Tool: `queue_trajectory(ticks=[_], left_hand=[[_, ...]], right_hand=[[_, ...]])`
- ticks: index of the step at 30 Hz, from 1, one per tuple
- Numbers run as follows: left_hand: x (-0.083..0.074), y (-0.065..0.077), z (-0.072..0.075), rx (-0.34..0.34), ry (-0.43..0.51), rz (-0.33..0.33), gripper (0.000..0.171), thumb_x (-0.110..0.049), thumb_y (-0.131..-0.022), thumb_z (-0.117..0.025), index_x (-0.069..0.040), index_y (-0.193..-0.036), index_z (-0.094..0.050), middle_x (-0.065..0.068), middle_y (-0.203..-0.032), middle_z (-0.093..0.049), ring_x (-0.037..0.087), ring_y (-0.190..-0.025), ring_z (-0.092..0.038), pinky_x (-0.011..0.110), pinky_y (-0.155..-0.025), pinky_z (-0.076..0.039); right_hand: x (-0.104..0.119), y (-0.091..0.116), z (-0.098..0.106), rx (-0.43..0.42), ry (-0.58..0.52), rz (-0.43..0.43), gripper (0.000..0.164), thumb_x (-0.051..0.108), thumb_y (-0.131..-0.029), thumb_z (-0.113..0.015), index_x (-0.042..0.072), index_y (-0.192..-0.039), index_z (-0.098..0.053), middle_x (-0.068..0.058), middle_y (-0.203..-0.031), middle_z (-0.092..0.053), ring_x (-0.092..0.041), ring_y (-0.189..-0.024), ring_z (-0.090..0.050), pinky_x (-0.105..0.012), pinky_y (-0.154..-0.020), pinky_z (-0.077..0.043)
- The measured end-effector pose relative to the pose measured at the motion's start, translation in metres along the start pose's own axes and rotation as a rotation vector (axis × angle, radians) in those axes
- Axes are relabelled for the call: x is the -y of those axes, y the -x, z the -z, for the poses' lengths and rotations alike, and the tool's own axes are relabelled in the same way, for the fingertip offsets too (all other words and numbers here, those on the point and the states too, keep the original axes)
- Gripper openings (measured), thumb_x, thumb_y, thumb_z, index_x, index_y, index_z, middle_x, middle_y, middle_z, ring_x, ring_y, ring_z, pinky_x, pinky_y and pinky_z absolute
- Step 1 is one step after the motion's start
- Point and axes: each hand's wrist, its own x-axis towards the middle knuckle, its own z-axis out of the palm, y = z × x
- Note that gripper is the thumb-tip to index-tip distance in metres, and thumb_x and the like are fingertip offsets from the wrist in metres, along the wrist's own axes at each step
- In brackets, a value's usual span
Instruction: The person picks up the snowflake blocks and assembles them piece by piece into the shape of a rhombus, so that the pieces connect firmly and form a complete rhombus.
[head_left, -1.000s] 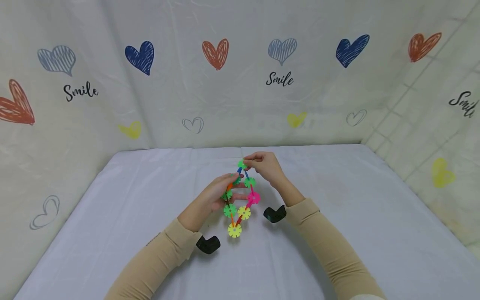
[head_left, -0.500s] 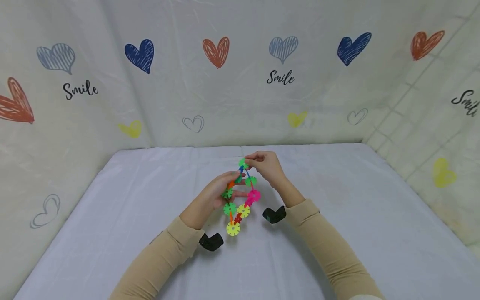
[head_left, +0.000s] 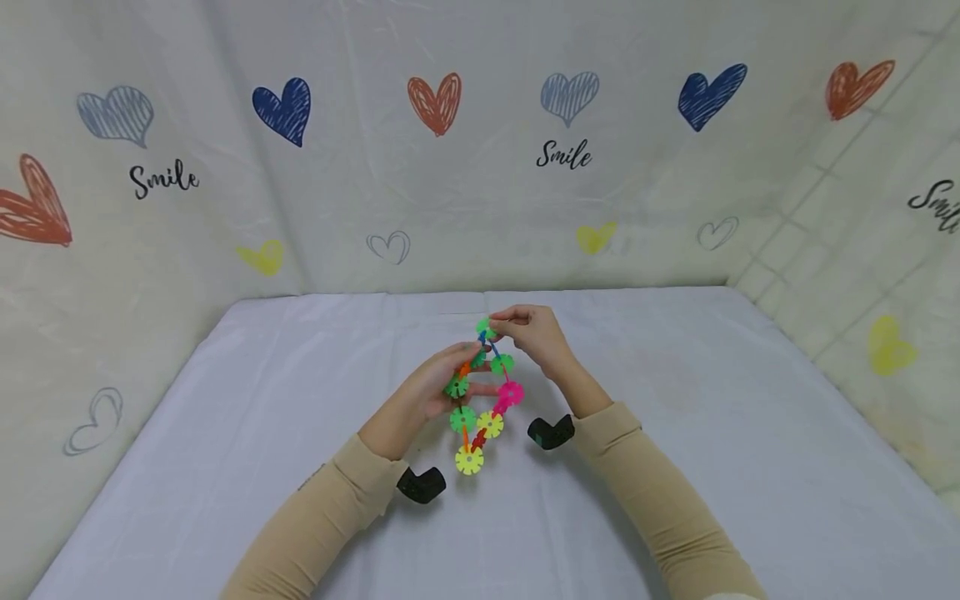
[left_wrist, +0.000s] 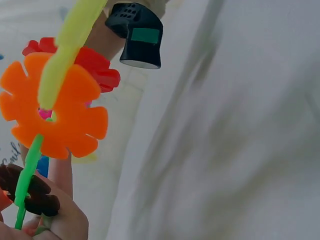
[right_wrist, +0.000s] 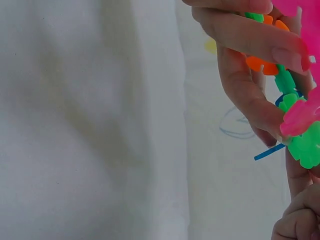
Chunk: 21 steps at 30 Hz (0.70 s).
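Note:
A closed loop of interlocking snowflake discs hangs between both hands in the head view. A yellow snowflake disc (head_left: 469,461) forms its lower tip, with a pink disc (head_left: 511,393) on the right side. My left hand (head_left: 412,400) grips the loop's upper left side, some fingers reaching behind it. My right hand (head_left: 534,335) pinches the green disc (head_left: 486,328) at the top. In the left wrist view, an orange disc (left_wrist: 75,107) is close, and a brown disc (left_wrist: 42,202) lies against the hand. A blue disc (right_wrist: 270,151) appears edge-on beside the fingertips in the right wrist view.
A white cloth covers the table (head_left: 315,517) under the loop. Black wrist cameras (head_left: 422,485) jut inward from both sleeves. Behind the table's far edge hangs a pale curtain (head_left: 480,192) printed with hearts and "Smile".
My left hand has shifted slightly right and up, nearer the right hand. The loop's red link has turned to show more of its face. My right hand keeps its pinch on the top green disc.

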Motion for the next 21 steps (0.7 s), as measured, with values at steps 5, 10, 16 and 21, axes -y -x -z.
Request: queue_trajectory(ticks=[5, 10, 16, 21], left_hand=[[-0.0016, 0.0000, 0.0020, 0.001, -0.012, -0.013, 0.051, -0.036, -0.109, -0.048, -0.012, -0.153, -0.043, 0.016, -0.139, -0.057, 0.030, -0.106, -0.072, 0.019, -0.060, -0.041], [-0.0022, 0.0002, 0.0037, -0.003, -0.009, -0.005, 0.052, -0.036, -0.110, -0.047, -0.009, -0.153, -0.042, 0.018, -0.141, -0.055, 0.028, -0.100, -0.074, 0.019, -0.060, -0.044], [-0.0019, 0.0008, 0.0053, -0.007, 0.005, 0.011, 0.050, -0.037, -0.110, -0.046, -0.010, -0.152, -0.043, 0.017, -0.140, -0.058, 0.029, -0.101, -0.074, 0.019, -0.061, -0.044], [-0.0018, 0.0016, 0.0078, -0.014, 0.021, 0.005, 0.050, -0.037, -0.110, -0.046, -0.011, -0.152, -0.043, 0.018, -0.140, -0.058, 0.033, -0.108, -0.071, 0.019, -0.061, -0.043]], right_hand=[[-0.0017, -0.0015, 0.0013, 0.025, -0.008, -0.020, 0.029, 0.021, -0.101, -0.067, 0.002, -0.122, -0.073, -0.007, -0.093, -0.077, -0.024, -0.093, -0.063, -0.036, -0.078, -0.046], [-0.0056, -0.0023, 0.0009, 0.065, -0.041, -0.061, 0.031, 0.020, -0.103, -0.063, 0.004, -0.129, -0.070, -0.008, -0.099, -0.076, -0.040, -0.103, -0.059, -0.032, -0.073, -0.043], [-0.0052, -0.0004, 0.0018, 0.094, -0.044, -0.042, 0.032, 0.018, -0.103, -0.063, 0.004, -0.131, -0.069, -0.011, -0.105, -0.076, -0.046, -0.114, -0.057, -0.038, -0.080, -0.045], [-0.0062, 0.0044, 0.0052, 0.121, 0.011, -0.055, 0.036, 0.023, -0.103, -0.063, 0.007, -0.135, -0.066, -0.013, -0.114, -0.073, -0.042, -0.116, -0.059, -0.048, -0.091, -0.047]])
